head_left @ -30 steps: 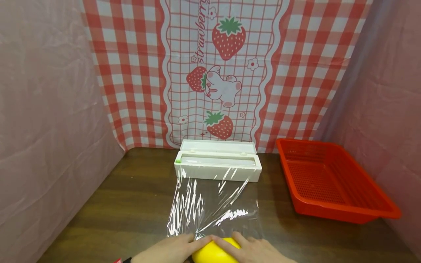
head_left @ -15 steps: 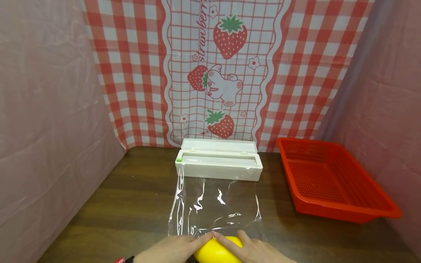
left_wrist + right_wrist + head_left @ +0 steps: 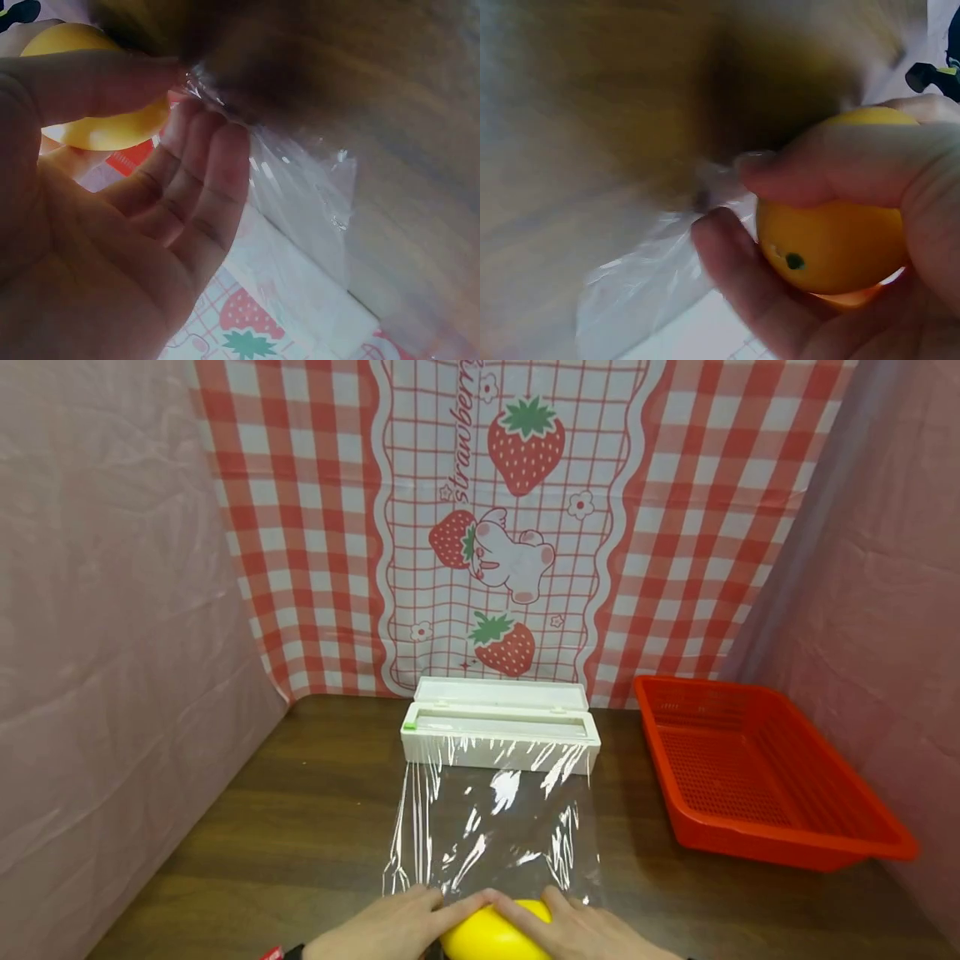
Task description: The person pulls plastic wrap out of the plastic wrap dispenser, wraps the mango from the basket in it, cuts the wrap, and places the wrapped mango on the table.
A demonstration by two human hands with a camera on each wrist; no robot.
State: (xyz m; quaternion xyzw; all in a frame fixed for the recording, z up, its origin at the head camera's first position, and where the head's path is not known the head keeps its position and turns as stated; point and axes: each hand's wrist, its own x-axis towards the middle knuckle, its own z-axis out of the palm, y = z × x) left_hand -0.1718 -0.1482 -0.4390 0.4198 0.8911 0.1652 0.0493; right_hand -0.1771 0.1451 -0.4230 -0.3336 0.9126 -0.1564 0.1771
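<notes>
In the head view, both hands meet at the bottom edge over a smooth yellow fruit (image 3: 491, 935). My right hand (image 3: 588, 931) grips it between thumb and fingers; the right wrist view shows a dark green spot on the fruit (image 3: 832, 244). With my left hand (image 3: 382, 927) I pinch clear cling film (image 3: 296, 176) near the thumb and fingertips, the fruit lying behind that thumb. The film also passes close to my right fingertips. From the hands it stretches back to a white cling film dispenser (image 3: 498, 752), its lid raised. The fruit's near side is cut off in the head view.
A red plastic basket (image 3: 795, 847) stands on the right of the dark wooden table (image 3: 300, 827). Behind hangs a checked strawberry cloth (image 3: 322, 527). Pink cloth walls (image 3: 112, 652) close in both sides.
The glints across the film have shifted: it looked looser half a second ago and has more creases near the dispenser now. The hands and yellow fruit have hardly moved.
</notes>
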